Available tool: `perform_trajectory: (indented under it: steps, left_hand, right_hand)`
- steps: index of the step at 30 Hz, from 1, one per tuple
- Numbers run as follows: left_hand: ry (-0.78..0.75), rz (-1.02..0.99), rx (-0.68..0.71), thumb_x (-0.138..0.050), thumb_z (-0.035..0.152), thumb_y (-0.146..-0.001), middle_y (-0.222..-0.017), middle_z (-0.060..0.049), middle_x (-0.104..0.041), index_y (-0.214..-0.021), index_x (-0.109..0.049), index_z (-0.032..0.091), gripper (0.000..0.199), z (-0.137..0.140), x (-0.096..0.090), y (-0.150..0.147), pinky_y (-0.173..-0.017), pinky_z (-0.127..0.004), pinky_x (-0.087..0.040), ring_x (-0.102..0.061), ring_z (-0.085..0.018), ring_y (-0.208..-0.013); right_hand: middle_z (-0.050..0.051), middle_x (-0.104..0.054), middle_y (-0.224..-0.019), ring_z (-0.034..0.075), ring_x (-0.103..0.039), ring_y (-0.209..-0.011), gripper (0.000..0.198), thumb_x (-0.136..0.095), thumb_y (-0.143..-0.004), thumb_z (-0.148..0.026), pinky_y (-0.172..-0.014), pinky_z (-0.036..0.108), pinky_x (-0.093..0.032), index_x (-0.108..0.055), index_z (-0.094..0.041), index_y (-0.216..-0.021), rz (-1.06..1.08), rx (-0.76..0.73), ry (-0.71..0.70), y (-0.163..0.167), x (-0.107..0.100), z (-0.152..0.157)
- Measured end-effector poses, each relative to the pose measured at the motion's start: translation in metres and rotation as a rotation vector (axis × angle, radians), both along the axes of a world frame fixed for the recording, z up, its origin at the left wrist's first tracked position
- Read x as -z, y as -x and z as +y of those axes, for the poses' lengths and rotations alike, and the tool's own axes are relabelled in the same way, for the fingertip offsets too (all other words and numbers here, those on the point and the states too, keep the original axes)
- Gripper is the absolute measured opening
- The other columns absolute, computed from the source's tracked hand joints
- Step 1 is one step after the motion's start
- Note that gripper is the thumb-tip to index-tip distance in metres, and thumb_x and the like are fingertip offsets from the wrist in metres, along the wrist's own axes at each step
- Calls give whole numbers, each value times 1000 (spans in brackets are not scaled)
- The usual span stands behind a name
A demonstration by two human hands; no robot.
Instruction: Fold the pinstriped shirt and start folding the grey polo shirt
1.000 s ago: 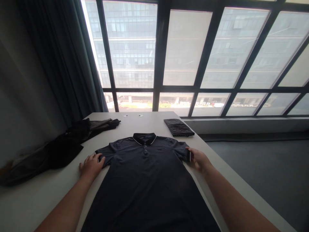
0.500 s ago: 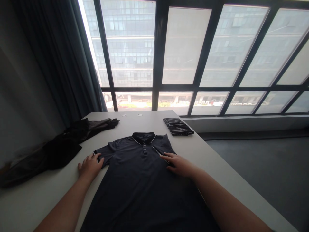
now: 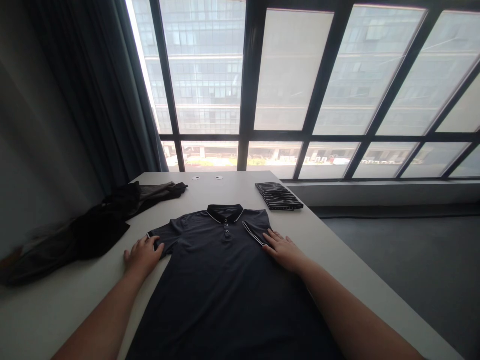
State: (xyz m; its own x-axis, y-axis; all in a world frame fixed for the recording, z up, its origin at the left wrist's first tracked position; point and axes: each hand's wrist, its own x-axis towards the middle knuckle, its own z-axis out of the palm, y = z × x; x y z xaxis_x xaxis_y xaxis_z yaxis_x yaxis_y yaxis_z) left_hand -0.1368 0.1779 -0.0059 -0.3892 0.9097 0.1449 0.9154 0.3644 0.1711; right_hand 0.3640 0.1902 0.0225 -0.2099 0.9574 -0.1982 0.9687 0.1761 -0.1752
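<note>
A dark navy polo shirt (image 3: pixel 221 290) lies spread front up, its black collar with a white edge line away from me. My left hand (image 3: pixel 142 256) rests on the end of the left-side sleeve, thumb and fingers apart with the dark cuff showing between them. The other sleeve (image 3: pixel 258 227) is folded inward over the chest, its white-striped cuff slanting across. On that folded sleeve my right hand (image 3: pixel 283 249) lies flat, fingers stretched out. The shirt's hem is out of view at the bottom.
The shirt lies on a white table (image 3: pixel 232 187). A folded black-and-white striped garment (image 3: pixel 279 196) sits near its right edge. Crumpled dark clothes (image 3: pixel 101 220) spread along the left side. Behind are a window and a dark curtain (image 3: pixel 101 90).
My right hand has flattened and shifted slightly outward on the folded sleeve, which now lies flatter, its cuff more visible. My left hand stays on the other sleeve.
</note>
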Motion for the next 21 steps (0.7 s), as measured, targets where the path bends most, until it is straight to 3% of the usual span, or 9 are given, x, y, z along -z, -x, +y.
perform_trajectory:
  steps: [4, 7, 10, 13, 17, 21]
  left_hand:
    - [4, -6, 0, -39, 52, -101, -163, -16, -48, -145, -61, 27, 55, 0, 0, 1, -120, -68, -30, -44, -36, -149]
    - [-8, -6, 1, -39, 52, -101, -162, -16, -49, -144, -62, 27, 55, 1, 1, 1, -119, -68, -30, -45, -36, -148]
    - [-33, -3, -10, -40, 53, -101, -162, -17, -48, -144, -62, 26, 56, 1, 3, 1, -119, -66, -31, -44, -37, -149]
    - [-45, -18, -28, -37, 55, -102, -162, -18, -49, -146, -60, 25, 58, 2, 4, 0, -119, -65, -31, -42, -38, -150]
    - [-34, -17, -26, -36, 55, -103, -161, -18, -50, -145, -61, 27, 57, 1, 4, 0, -121, -64, -28, -42, -36, -151]
    - [-11, -6, -27, -37, 55, -103, -163, -17, -47, -146, -61, 27, 57, 1, 3, 0, -122, -65, -27, -41, -36, -151]
  right_hand:
    - [0, -8, -179, 32, -9, -166, 74, -20, -106, -70, -131, 62, -12, -24, -34, -171, -3, 42, 2, -2, 4, 0]
    - [0, -15, -178, 34, -12, -165, 69, -20, -108, -66, -129, 67, -11, -30, -35, -169, 9, 76, -38, -2, 6, 2]
    - [5, -31, -174, 34, -19, -163, 62, -20, -111, -54, -127, 69, -14, -45, -30, -162, 44, 83, -133, 2, 3, 14]
    - [13, -34, -172, 33, -23, -162, 62, -30, -109, -48, -129, 60, -18, -47, -18, -161, 16, 85, -182, 14, -5, 42]
    - [25, -34, -169, 35, -30, -159, 78, -40, -105, -55, -128, 50, -22, -38, -3, -163, -17, 172, -158, 40, -12, 86]
    - [35, -33, -166, 41, -31, -156, 101, -41, -99, -71, -126, 54, -21, -29, 5, -164, -22, 346, -147, 60, -2, 110]
